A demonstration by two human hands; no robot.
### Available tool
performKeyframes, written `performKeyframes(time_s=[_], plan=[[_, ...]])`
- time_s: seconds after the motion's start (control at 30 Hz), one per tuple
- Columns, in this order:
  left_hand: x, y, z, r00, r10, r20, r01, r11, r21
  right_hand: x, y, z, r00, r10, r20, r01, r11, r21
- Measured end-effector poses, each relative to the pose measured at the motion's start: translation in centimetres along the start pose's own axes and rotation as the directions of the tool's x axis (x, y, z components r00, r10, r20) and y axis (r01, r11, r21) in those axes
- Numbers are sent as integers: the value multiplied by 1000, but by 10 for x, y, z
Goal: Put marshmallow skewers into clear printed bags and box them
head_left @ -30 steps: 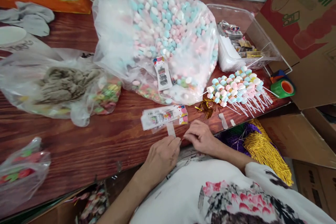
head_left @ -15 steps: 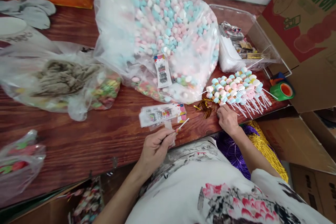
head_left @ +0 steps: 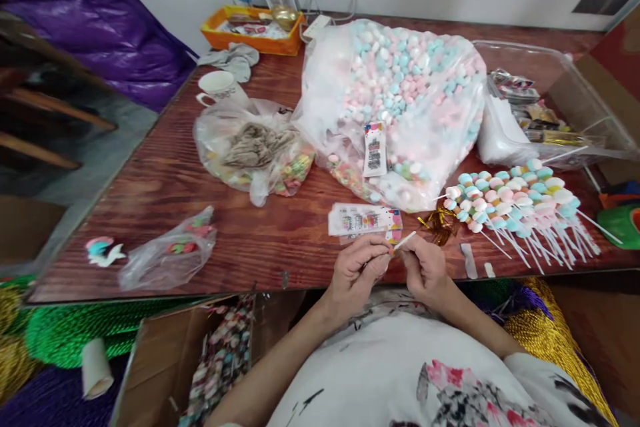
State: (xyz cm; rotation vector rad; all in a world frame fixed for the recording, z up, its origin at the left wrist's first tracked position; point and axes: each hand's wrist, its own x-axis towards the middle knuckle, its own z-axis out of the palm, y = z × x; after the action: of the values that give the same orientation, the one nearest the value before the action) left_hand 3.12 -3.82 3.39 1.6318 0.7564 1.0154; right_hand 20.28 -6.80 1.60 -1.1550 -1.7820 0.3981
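Note:
My left hand (head_left: 356, 272) is closed in a pinch near the table's front edge. From its fingertips a thin white stick (head_left: 406, 240) points up and right; a small coloured bit shows at its lower end, mostly hidden by the fingers. Close beside it, my right hand (head_left: 426, 268) has its thumb and fingers pressed together near the stick; what they hold cannot be made out. Printed clear bags (head_left: 363, 220) lie in a flat pile just beyond my left hand. Gold twist ties (head_left: 441, 225) form a small heap past my right hand.
Marshmallow sticks (head_left: 515, 200) are piled at right, before a clear plastic bin (head_left: 590, 100). A big bag of pastel marshmallows (head_left: 400, 80) fills the back. Leftward are a bag with a brown cloth (head_left: 257, 145), a mug (head_left: 220, 85), an orange tray (head_left: 280, 45) and a small candy bag (head_left: 185, 247).
My right hand has left the gold twist ties and come over beside my left hand at the stick. The camera view has swung left, showing more of the table's left side.

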Motion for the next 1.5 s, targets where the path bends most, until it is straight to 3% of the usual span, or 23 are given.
performKeyframes(time_s=[0.17, 0.27, 0.37, 0.47, 0.53, 0.63, 0.73, 0.8, 0.87, 1.0, 1.1, 1.2, 1.3, 1.4, 1.5], plan=[[-7, -3, -5, 996, -15, -92, 13, 1000, -18, 2, 8, 15, 990, -36, 136, 50, 993, -105], [-8, -8, -8, 989, -59, -134, 52, 997, -60, 0, 8, 21, 989, 27, 146, -26, 1000, -11], [-8, -12, -10, 966, -209, -154, 174, 962, -213, 0, 5, 22, 980, 176, 96, -187, 974, 128], [-10, -17, -9, 903, -422, -86, 329, 805, -493, -1, 4, 21, 939, 307, 157, -341, 895, 287], [-10, -19, -8, 846, -534, -12, 395, 641, -659, -3, 3, 22, 881, 393, 264, -471, 784, 405], [-11, -21, -8, 784, -619, 41, 414, 473, -778, -8, 0, 26, 726, 530, 439, -684, 491, 539], [-10, -20, -11, 756, -652, 58, 421, 417, -806, -13, -4, 30, 587, 588, 557, -782, 233, 578], [-9, -19, -12, 753, -656, 58, 422, 412, -807, -14, -4, 31, 546, 596, 589, -802, 168, 573], [-9, -19, -12, 761, -647, 50, 419, 431, -799, -15, -2, 31, 533, 598, 599, -810, 154, 566], [-10, -21, -14, 781, -624, -20, 400, 525, -751, -14, 5, 27, 588, 621, 518, -758, 199, 621], [-10, -23, -19, 811, -563, -161, 368, 704, -607, -13, 6, 20, 676, 651, 345, -638, 283, 716], [-6, -23, -20, 853, -473, -222, 358, 838, -411, -8, 1, 14, 810, 566, 150, -513, 561, 649], [-2, -18, -15, 895, -402, -196, 336, 893, -298, 2, -7, 13, 952, 288, 108, -307, 870, 387], [-2, -13, -9, 922, -337, -191, 293, 929, -225, 13, -11, 17, 990, 66, 125, -91, 973, 212], [-6, -12, -8, 940, -300, -160, 280, 950, -140, 15, -9, 21, 987, 47, 156, -75, 981, 180]])
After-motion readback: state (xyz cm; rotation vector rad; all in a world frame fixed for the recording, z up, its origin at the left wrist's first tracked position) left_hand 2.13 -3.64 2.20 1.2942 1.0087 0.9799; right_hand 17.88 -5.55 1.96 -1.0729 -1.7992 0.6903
